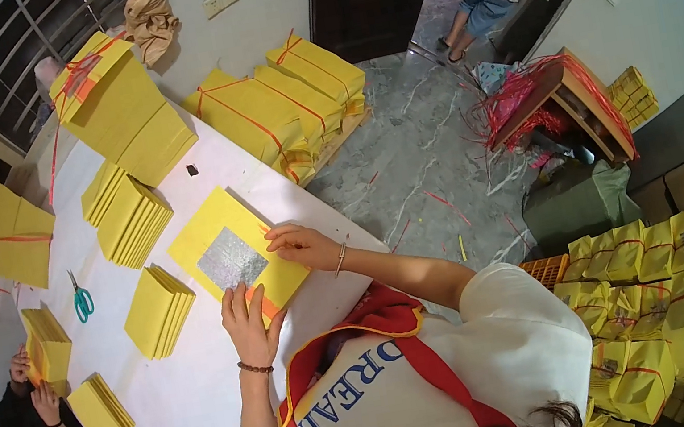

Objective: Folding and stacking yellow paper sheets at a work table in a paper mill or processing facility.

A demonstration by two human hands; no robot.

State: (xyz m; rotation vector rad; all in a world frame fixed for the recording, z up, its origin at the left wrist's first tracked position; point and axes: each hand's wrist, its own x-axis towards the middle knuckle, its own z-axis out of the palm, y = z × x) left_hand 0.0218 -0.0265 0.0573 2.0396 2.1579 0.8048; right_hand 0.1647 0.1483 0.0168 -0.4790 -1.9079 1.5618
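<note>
In front of me on the white table lies a stack of yellow paper with a silver square in the middle of its top sheet. My left hand rests at the near edge of the stack, its fingers stretched out and apart by the silver square's corner. Beside its fingertips shows a piece of orange paper. My right hand lies open along the right side of the stack, fingertips on the yellow sheet. A little orange also shows by those fingertips. What lies under my palms is hidden.
Yellow paper bundles and scissors lie on the white table. At the left, another person's hands hold a yellow bundle. Tied stacks stand beyond; more bundles pile up at right. Someone stands near the doorway.
</note>
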